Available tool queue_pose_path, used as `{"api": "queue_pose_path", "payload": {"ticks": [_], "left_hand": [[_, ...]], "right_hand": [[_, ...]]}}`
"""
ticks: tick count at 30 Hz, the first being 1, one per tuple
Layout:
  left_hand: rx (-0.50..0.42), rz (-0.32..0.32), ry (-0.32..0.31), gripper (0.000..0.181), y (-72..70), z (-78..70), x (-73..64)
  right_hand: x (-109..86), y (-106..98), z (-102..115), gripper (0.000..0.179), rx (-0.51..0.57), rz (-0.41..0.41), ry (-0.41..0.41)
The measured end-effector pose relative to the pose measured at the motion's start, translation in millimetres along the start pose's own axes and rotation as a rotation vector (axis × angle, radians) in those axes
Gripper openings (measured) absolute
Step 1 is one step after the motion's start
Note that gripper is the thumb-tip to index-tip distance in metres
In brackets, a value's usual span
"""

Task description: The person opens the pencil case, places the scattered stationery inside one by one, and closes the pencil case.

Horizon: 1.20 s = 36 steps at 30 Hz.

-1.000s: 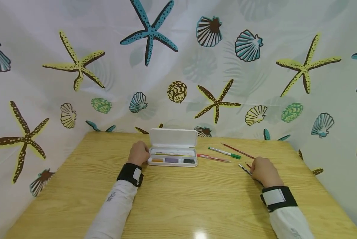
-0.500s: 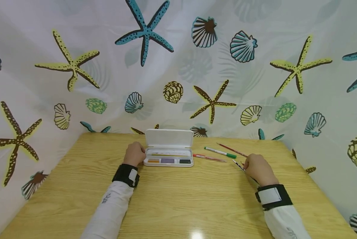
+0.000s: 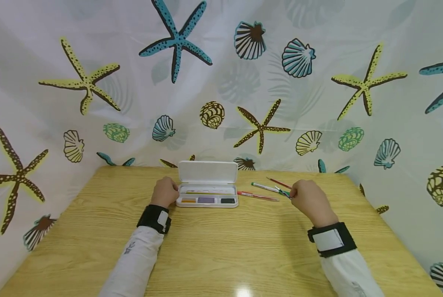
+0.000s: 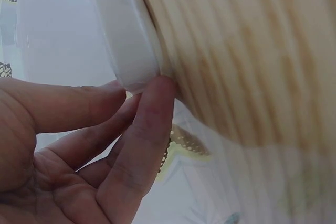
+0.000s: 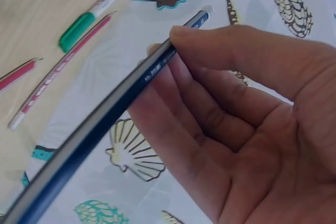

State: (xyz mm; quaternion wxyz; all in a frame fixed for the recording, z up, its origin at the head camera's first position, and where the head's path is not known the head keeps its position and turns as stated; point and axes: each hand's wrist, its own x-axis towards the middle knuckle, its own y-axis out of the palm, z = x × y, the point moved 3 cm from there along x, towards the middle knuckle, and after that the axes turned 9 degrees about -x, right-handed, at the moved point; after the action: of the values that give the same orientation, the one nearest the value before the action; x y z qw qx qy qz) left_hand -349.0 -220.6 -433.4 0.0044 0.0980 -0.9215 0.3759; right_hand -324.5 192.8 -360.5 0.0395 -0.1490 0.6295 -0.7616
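Observation:
A white pencil case (image 3: 207, 172) stands with its lid up near the back of the table. Inside lie a yellow pencil (image 3: 206, 193) and orange, purple and black blocks. At its left end my left hand (image 3: 164, 192) pinches the corner between thumb and fingertips, as the left wrist view shows. My right hand (image 3: 312, 202) holds a blue and silver pencil (image 5: 100, 108) between thumb and fingers near one end. In the head view it is over the table right of the case, and part of the pencil is hidden by the hand.
Right of the case lie a green-capped marker (image 3: 263, 187), a red-and-clear pen (image 3: 258, 196) touching the case's side, and a red pencil (image 3: 278, 182). In the right wrist view two red pencils (image 5: 63, 69) show. A shell-patterned cloth (image 3: 214, 82) hangs behind the table.
My right hand has lifted the pencil and moved left and away from me, now overlapping the marker's green end. My left hand keeps its place at the case. The head view has shifted slightly right.

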Motion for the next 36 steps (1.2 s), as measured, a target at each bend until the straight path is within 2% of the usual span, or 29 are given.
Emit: {"api": "queue_pose_path", "payload": {"ticks": [10, 15, 26, 31, 36], "left_hand": [[-0.004, -0.003, 0.012, 0.014, -2.9, -2.7, -2.4], [-0.006, -0.008, 0.016, 0.014, -2.7, -2.9, -3.1], [-0.005, 0.004, 0.008, 0.014, 1.6, 0.7, 0.8], [0.001, 0.004, 0.012, 0.013, 1.9, 1.4, 2.2], [-0.004, 0.014, -0.007, 0.012, 1.0, -0.6, 0.8]], "right_hand": [[18.1, -15.6, 43.7, 0.009, -0.031, -0.056, -0.063], [25.3, -17.1, 68.2, 0.012, -0.025, -0.049, -0.097], [37.2, -3.4, 118.2, 0.011, -0.071, -0.125, -0.204], [42.2, 4.1, 138.1, 0.014, -0.082, -0.179, -0.285], [47.1, 15.8, 153.8, 0.011, -0.110, -0.190, -0.351]]}}
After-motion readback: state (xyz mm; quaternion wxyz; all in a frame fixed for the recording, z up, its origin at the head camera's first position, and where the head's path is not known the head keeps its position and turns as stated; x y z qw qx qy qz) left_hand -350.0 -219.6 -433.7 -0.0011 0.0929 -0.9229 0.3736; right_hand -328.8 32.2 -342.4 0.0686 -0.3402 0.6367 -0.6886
